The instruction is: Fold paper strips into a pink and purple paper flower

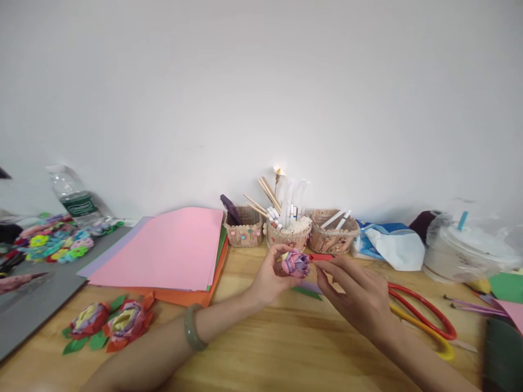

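A small pink and purple paper flower (297,264) sits in my left hand (274,275), whose thumb and fingers close around it from the left and below. My right hand (355,294) comes in from the right, its thumb and index fingertip drawn close together at the flower's right edge. What lies between those fingertips is too small to make out. A piece of red paper (321,256) shows just behind the right index finger. Beneath the hands, purple and green paper scraps (307,292) lie on the wooden table (278,348).
Two finished-looking paper flowers (128,322) with green leaves lie at left, below stacked coloured paper (163,250). Decorated baskets (244,234) with sticks and pens line the wall. Red-handled (429,313) and yellow-handled scissors (429,332), tissues (392,245) and a lidded cup (457,247) stand right.
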{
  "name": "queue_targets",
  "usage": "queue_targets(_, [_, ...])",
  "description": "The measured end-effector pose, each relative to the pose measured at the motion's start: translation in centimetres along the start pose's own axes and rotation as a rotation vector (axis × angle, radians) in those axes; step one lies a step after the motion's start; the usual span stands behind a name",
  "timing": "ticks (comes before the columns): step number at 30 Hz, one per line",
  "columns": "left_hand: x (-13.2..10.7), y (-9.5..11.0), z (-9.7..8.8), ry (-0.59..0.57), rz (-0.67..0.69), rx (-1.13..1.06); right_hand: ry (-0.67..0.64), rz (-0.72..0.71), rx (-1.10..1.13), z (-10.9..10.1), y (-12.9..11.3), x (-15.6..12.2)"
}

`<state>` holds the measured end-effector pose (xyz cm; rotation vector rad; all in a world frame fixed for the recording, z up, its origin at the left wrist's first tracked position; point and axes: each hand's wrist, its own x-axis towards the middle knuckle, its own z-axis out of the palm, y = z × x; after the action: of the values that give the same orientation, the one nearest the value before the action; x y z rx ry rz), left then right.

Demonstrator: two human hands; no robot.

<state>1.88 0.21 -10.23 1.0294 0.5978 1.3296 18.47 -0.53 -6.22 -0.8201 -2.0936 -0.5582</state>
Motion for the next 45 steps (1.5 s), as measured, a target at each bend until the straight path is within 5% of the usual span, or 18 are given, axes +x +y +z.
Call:
queue_targets(10, [-0.1,0.4,0.2,0.001,-0.005,-0.042,-0.124,-0.194,0.087,0.0,0.3,-0.4])
queue_targets(20, [0.0,0.0,-0.2,0.005,0.046,0.020,-0.072,0.114,0.370,-0.3,0.1,0.6])
queue_targets(24, [-0.2,-0.1,-0.2,0.035,0.080,0.094,-0.202,0.312,0.539,-0.7,0.0,1.3])
queue_targets(31, [-0.9,0.1,-0.2,0.038,0.173,0.331,-0.345,0.380,0.576,0.1,-0.2,0.9])
queue_targets(35, [-0.6,0.1,-0.5,-0.003,0.067,0.204,-0.350,0.394,0.539,0.1,-0.1,1.0])
queue_targets(41, [-0.2,0.7,-0.6,-0.080,-0.270,-0.107,-0.355,0.429,0.532,-0.1,0.5,1.2])
queue_targets(45, [-0.1,0.6,-0.7,-0.024,-0.204,-0.056,-0.340,0.457,0.530,-0.1,0.5,1.3])
